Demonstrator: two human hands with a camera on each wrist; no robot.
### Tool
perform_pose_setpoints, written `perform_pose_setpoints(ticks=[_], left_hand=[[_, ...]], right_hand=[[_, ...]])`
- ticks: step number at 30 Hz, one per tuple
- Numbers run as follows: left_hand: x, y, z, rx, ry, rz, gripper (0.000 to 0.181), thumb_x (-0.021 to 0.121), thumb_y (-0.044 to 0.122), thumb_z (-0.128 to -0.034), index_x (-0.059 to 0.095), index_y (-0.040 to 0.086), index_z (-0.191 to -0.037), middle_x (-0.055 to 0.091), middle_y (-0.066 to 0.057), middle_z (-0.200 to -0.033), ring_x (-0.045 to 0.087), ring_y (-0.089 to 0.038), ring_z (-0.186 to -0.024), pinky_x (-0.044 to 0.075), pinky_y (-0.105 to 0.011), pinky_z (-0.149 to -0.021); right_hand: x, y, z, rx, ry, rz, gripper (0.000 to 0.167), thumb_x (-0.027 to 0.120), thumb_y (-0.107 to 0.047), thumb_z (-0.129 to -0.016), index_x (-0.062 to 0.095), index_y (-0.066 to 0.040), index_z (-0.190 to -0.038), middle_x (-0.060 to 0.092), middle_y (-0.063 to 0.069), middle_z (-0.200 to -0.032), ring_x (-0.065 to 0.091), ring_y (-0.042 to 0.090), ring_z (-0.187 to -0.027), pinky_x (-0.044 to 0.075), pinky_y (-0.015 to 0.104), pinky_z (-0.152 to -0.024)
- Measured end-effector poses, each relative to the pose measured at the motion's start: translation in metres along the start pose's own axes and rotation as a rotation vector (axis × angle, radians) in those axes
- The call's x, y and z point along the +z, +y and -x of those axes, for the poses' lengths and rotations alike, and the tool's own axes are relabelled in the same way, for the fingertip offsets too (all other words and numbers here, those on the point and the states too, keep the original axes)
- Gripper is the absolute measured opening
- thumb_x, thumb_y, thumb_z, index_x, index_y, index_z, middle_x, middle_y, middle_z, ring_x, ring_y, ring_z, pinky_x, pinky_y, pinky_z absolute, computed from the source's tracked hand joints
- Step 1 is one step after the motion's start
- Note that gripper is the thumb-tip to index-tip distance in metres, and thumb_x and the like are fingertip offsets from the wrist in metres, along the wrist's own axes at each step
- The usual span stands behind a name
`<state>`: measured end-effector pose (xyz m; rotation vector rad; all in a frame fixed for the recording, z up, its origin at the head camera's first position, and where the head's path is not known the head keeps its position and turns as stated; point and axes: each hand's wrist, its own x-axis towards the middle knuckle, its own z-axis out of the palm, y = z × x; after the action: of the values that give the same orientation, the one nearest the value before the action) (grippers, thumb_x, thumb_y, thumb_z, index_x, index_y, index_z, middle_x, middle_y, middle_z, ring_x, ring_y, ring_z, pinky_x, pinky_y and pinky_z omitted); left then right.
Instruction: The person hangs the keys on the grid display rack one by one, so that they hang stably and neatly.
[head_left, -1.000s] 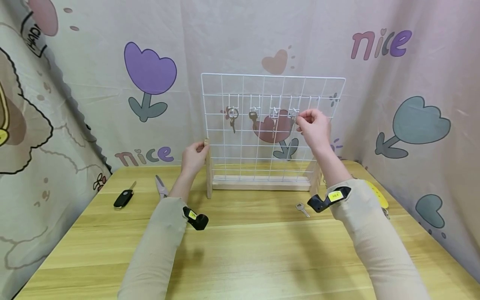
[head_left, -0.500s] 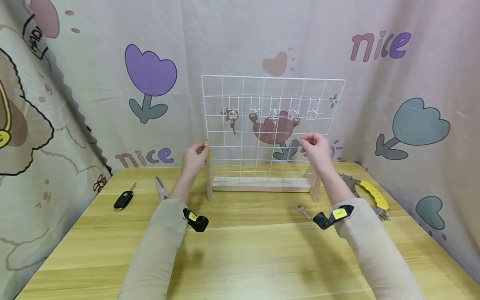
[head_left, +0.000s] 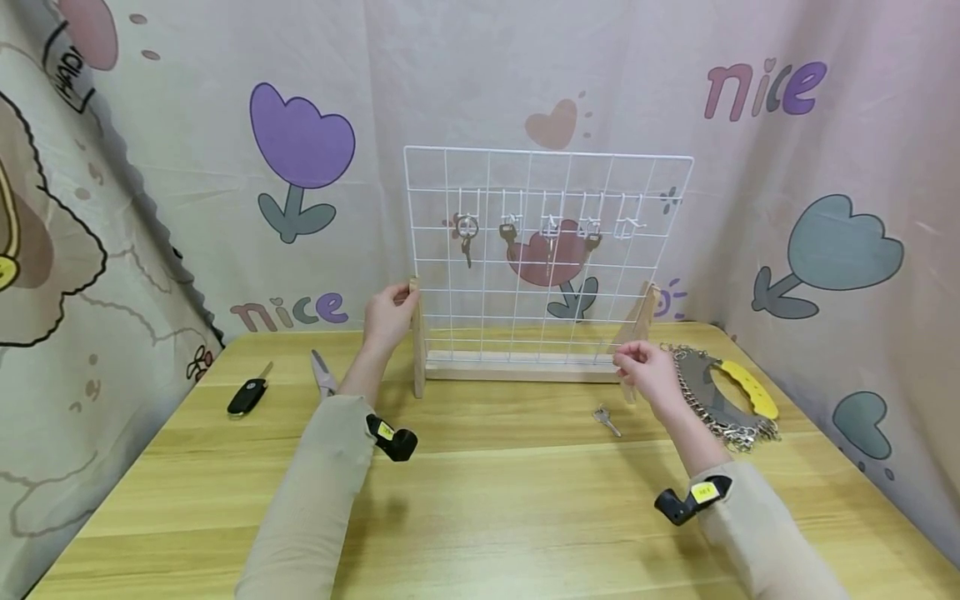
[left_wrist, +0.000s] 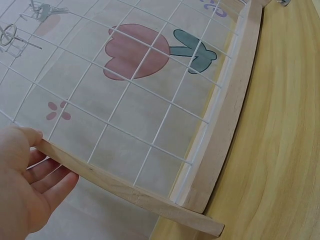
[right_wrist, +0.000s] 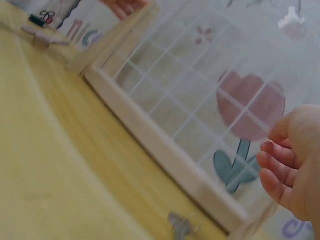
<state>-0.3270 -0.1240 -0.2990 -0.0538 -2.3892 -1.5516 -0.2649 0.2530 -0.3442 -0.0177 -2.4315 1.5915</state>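
Observation:
My left hand (head_left: 388,317) grips the top of the left wooden post (head_left: 418,354) of a white wire grid rack (head_left: 547,153); thumb and curled fingers hold that post (left_wrist: 125,192) in the left wrist view. Several keys, among them a key on a ring (head_left: 467,227), hang from white hooks across the grid. The rightmost hook (head_left: 627,227) bears no key. Low before the rack's right end, my right hand (head_left: 651,377) is in the air with loosely bent fingers and nothing in them. Below and left of it, a small silver key (head_left: 606,420) lies on the table.
A black car key (head_left: 247,397) lies on the table at the left. Scissors (head_left: 322,372) lie partly behind my left forearm. At the right is a flat grey object with a yellow handle (head_left: 750,388), ringed by a metal chain (head_left: 738,437). A printed curtain (head_left: 450,75) hangs behind.
My right hand has let go at the fourth hook, where a key now hangs, and has come down toward the table. The left hand stays on the post.

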Motion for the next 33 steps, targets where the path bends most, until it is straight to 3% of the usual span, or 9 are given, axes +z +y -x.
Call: perform_pose_setpoints(ticks=[3,10,17,26,33], left_hand=[[0.0,0.0,0.0,-0.012,-0.004,0.006,0.043,0.051,0.028,-0.0956,0.051,0.001,-0.129,0.056,-0.017,-0.123,0.052,-0.029,-0.113,0.045,-0.038,-0.094],[0.0,0.002,-0.001,-0.022,-0.006,0.027,0.043,0.051,0.027,-0.0957,0.051,0.0,-0.129,0.055,-0.017,-0.123,0.052,-0.029,-0.114,0.045,-0.038,-0.094],[0.0,0.001,0.0,-0.021,-0.008,0.018,0.042,0.052,0.027,-0.0955,0.052,0.0,-0.129,0.056,-0.017,-0.123,0.052,-0.029,-0.114,0.045,-0.038,-0.093],[0.0,0.002,0.001,-0.028,-0.014,0.018,0.043,0.051,0.027,-0.0958,0.051,0.001,-0.13,0.055,-0.017,-0.124,0.051,-0.029,-0.115,0.045,-0.038,-0.094],[0.0,0.001,0.0,-0.006,-0.001,0.001,0.043,0.051,0.026,-0.0958,0.051,0.0,-0.129,0.056,-0.018,-0.123,0.052,-0.029,-0.113,0.045,-0.038,-0.093]], right_hand=[[-0.001,0.013,0.003,0.029,-0.025,-0.006,0.022,0.057,-0.003,-0.088,0.053,0.013,-0.104,0.059,0.001,-0.077,0.056,0.007,-0.066,0.052,0.022,-0.059],[0.0,0.038,0.006,0.045,-0.118,0.081,0.027,0.058,-0.003,-0.088,0.053,0.014,-0.107,0.062,0.013,-0.089,0.057,0.009,-0.069,0.053,0.026,-0.063],[0.005,0.058,0.01,0.07,-0.189,0.123,0.024,0.059,-0.002,-0.086,0.055,0.014,-0.104,0.061,0.011,-0.086,0.056,0.013,-0.068,0.052,0.025,-0.058],[0.008,0.065,0.011,0.025,-0.206,0.231,0.019,0.064,-0.004,-0.084,0.06,0.008,-0.097,0.062,0.008,-0.081,0.051,0.011,-0.066,0.044,0.022,-0.054],[0.012,0.066,0.013,-0.022,-0.217,0.304,0.016,0.066,-0.004,-0.083,0.063,0.007,-0.095,0.065,0.01,-0.082,0.053,0.012,-0.07,0.043,0.025,-0.061]])
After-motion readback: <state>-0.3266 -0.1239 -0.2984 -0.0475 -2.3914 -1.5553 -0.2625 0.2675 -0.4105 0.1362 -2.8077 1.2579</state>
